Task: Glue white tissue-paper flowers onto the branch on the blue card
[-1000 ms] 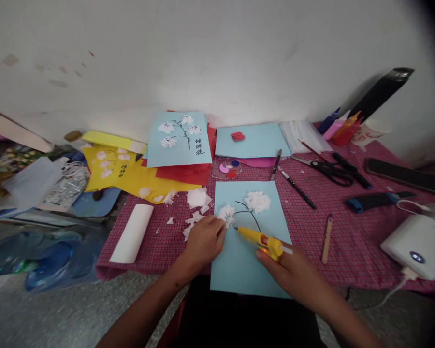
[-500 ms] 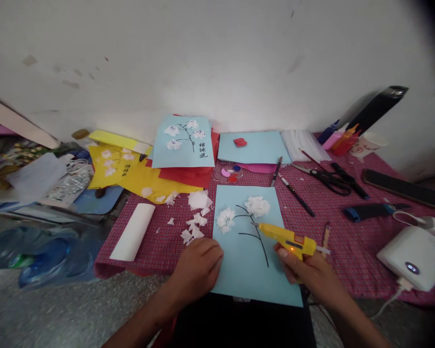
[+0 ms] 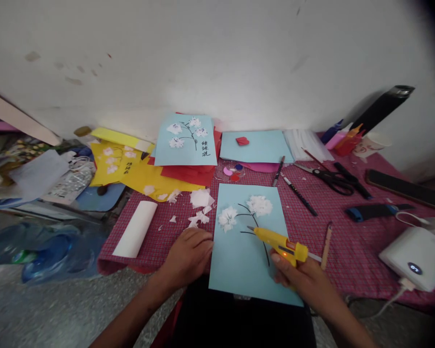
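Yellow glue gun (image 3: pixel 275 239) is grasped by its handle in my right hand (image 3: pixel 308 278), over the right half of the blue sheet (image 3: pixel 235 270). Beside the sheet's left edge, my left hand (image 3: pixel 188 253) lies loosely curled; whether it pinches anything, I can't tell. I'd expect the gun to feel light and rigid, its nozzle (image 3: pixel 251 227) possibly hot, so the handle suits my hold. White paper flowers (image 3: pixel 259 206), probably soft and easily crushed, sit on the sheet's far half.
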The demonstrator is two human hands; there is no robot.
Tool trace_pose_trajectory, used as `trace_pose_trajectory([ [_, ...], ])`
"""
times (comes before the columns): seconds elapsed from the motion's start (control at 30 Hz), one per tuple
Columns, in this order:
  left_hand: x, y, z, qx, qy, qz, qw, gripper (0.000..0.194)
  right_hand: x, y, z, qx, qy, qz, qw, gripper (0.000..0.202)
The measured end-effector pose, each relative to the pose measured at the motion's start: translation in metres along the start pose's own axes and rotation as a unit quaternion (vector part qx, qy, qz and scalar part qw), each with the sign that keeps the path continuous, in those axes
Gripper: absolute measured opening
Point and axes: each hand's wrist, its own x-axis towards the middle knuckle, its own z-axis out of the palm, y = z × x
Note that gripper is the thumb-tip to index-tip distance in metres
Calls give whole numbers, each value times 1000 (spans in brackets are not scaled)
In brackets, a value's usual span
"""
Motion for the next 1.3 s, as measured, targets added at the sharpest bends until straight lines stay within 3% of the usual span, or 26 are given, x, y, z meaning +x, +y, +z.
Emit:
trace_pose_trajectory([
  [0.1,-3,-3,-3,-4,50,-16,999,19,-2,1,1,21,-22,0,1000,42],
  [0.2,-2,5,-5,-13,46,-32,998,20,-1,4,-6,59,-25,-7,998,39],
  [0.33,-1,31,-7,-48,-52,26,997,19,8,9,-21,80,6,-23,996,35],
  [0.43,-3,48,-4,-66,-131,74,986,40,16,14,-27,85,18,-33,996,34],
  [0.5,-4,52,0,-50,-150,81,984,42,18,16,-27,83,20,-33,996,34],
  [0.6,-8,51,6,-20,-141,87,986,31,17,15,-25,80,18,-30,996,38],
  [0.9,-12,36,16,-30,-123,98,987,28,12,12,-20,48,6,-26,998,38],
  [1.07,-5,43,0,-42,-132,69,988,25,10,14,-20,46,5,-26,999,39],
  [1.17,-7,46,-17,-101,-121,70,985,36,13,19,-22,49,9,-25,998,39],
  [1.23,-8,39,-27,-122,-93,50,987,35,17,22,-25,53,8,-29,998,39],
  [1.3,-7,22,-33,-90,-59,-15,994,18,20,24,-26,63,8,-31,998,41],
])
